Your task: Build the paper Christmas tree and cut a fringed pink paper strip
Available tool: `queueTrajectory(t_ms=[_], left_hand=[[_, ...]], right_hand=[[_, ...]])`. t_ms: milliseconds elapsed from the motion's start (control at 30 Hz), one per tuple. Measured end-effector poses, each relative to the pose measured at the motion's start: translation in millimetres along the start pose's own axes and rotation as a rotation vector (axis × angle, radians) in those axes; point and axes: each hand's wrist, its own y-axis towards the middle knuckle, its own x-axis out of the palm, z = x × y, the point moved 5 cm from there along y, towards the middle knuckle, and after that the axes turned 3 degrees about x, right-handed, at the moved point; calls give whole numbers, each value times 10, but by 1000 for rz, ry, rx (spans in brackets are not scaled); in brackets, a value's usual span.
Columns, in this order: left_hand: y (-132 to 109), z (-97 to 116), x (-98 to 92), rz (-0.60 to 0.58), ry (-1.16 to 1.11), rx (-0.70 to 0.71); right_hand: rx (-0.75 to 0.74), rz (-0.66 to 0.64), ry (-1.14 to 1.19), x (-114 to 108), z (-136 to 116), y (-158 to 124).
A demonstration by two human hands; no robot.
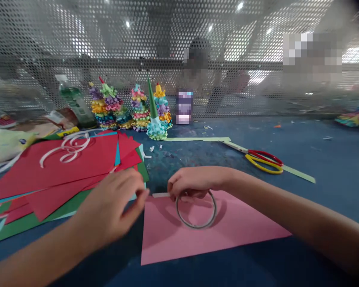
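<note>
Over the pink paper [173, 239], my right hand [191, 181] grips a thin roll of tape [214, 209], its ring standing on the sheet. A short pale strip of tape [160, 195] runs along the paper's far edge, up to my right fingers. My left hand [113, 199], slightly blurred, hovers left of the sheet, beside the stacked paper. Its fingers curve loosely toward the thumb with a gap between, and I see nothing in them. The right fingertips are partly hidden behind the hand.
Red and green sheets [86, 159] with curled white strips [67, 147] lie left. Behind stand colourful paper cones [139, 107], a green bottle [74, 99] and a phone [184, 107]. Scissors [265, 161] rest on a pale green strip [299, 173] at right. A perforated metal panel [122, 52] rises behind.
</note>
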Motion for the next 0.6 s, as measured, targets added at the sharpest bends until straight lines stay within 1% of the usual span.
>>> queueTrajectory(t_ms=[33, 67, 100, 133, 167, 233, 333, 433, 500, 600], left_hand=[[-79, 153, 30, 24, 7, 145], [-161, 291, 70, 35, 27, 257], [-235, 401, 123, 21, 58, 327], [-292, 473, 167, 23, 114, 348], [-333, 517, 209, 16, 147, 347], [-372, 538, 280, 5, 180, 329], [-372, 473, 361, 3, 149, 305], [-370, 397, 407, 44, 89, 272], [-385, 367, 424, 71, 59, 235], [-424, 360, 444, 73, 48, 196]], right_hand=[[4, 0, 1, 3, 28, 26], [8, 1, -4, 10, 45, 48], [10, 2, -14, 20, 49, 69], [9, 5, -30, 31, 43, 85], [7, 10, -46, 42, 27, 99], [-2, 24, -62, 58, -15, 120], [-22, 58, -69, 57, -59, 138], [-37, 76, -49, 36, -48, 156], [-16, 55, 0, 32, -15, 178], [72, 35, 19, 36, 43, 226]])
